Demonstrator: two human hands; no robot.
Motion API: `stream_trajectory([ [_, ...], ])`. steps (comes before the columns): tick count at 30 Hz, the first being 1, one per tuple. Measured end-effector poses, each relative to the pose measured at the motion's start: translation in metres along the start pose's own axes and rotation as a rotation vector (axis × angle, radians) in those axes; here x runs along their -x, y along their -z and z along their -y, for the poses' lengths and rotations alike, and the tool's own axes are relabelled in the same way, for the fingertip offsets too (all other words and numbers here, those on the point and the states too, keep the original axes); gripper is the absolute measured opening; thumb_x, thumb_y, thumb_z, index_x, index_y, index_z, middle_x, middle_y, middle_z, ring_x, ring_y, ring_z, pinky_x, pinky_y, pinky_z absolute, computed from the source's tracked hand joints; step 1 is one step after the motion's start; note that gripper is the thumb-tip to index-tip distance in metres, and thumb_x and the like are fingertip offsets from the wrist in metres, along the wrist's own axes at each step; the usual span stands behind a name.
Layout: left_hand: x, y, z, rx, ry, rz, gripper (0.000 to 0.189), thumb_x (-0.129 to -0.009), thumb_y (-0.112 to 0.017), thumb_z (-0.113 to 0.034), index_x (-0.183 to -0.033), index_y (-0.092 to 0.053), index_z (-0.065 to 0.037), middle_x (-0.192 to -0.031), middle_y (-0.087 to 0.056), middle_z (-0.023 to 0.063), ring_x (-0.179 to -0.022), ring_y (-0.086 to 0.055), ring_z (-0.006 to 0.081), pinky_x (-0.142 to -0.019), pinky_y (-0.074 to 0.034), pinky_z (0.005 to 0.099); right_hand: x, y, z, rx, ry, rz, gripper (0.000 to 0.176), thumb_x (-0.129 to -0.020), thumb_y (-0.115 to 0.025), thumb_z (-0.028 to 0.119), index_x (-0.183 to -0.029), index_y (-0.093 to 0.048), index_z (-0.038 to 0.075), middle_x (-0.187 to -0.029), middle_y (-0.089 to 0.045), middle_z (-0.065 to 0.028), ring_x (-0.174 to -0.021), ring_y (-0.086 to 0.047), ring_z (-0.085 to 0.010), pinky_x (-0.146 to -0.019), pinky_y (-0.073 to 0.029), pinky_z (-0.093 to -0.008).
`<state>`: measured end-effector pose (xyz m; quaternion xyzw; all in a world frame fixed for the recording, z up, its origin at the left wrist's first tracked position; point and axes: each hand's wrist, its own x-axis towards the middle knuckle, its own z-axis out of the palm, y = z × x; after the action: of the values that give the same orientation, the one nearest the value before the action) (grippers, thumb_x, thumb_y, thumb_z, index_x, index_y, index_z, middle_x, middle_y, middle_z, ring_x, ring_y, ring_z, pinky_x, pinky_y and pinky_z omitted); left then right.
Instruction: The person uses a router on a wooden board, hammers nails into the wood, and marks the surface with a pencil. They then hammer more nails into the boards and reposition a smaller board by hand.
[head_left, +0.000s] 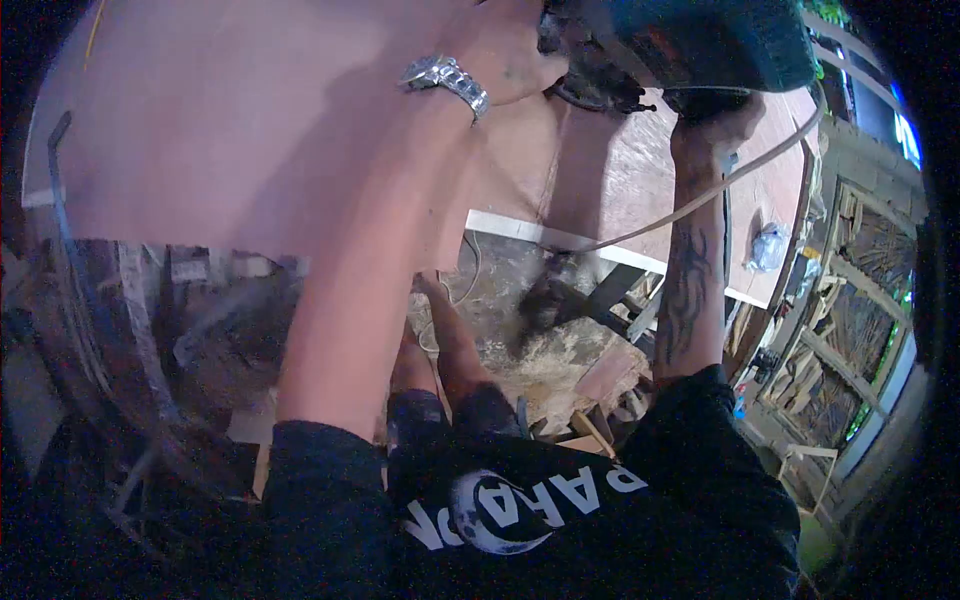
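A bulky teal corded power tool (pixel 715 45) with black lower parts sits over a large pinkish sheet of plywood (pixel 220 130), at the top of the head view. Its exact kind is hard to make out. My right hand (pixel 720 125) is closed around the tool's handle at its near right end. My left hand (pixel 525 62), below a metal wristwatch, holds the black part at the tool's left side; its fingertips are partly hidden. A pale cord (pixel 710 195) runs from the right across my right forearm and over the sheet's near edge.
The sheet's pale near edge (pixel 545 235) crosses in front of me. A crumpled plastic bag (pixel 767 247) lies on its right part. Wood scraps (pixel 605 425) litter the floor near my legs. Wooden frames and stacked timber (pixel 850 290) stand to the right.
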<state>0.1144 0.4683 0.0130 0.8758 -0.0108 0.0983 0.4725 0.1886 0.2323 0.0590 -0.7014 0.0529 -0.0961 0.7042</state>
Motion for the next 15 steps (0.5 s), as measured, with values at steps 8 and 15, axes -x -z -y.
stream_trajectory([
  [8, 0.041, 0.0, -0.001, -0.114, -0.089, -0.059, 0.078, -0.08, -0.073, -0.037, -0.146, -0.042, -0.01, -0.135, -0.058, 0.0211, -0.129, -0.053, 0.0382, -0.112, -0.039, 0.0501, 0.026, 0.026, -0.011, 0.019, 0.107, 0.032, 0.053, -0.092, -0.046, 0.056, -0.121, -0.062, 0.014, -0.111, -0.067, -0.0094, -0.087, -0.066, -0.0306, -0.063, -0.053, -0.043],
  [15, 0.057, 0.022, -0.028, -0.073, 0.017, 0.167, 0.075, -0.081, -0.073, -0.037, -0.143, -0.046, -0.007, -0.137, -0.058, 0.0201, -0.13, -0.053, 0.0359, -0.116, -0.035, 0.0478, 0.07, 0.019, 0.008, 0.068, 0.042, 0.024, 0.051, -0.092, -0.045, 0.055, -0.12, -0.061, 0.016, -0.111, -0.067, -0.0089, -0.084, -0.066, -0.0294, -0.057, -0.051, -0.0395],
])
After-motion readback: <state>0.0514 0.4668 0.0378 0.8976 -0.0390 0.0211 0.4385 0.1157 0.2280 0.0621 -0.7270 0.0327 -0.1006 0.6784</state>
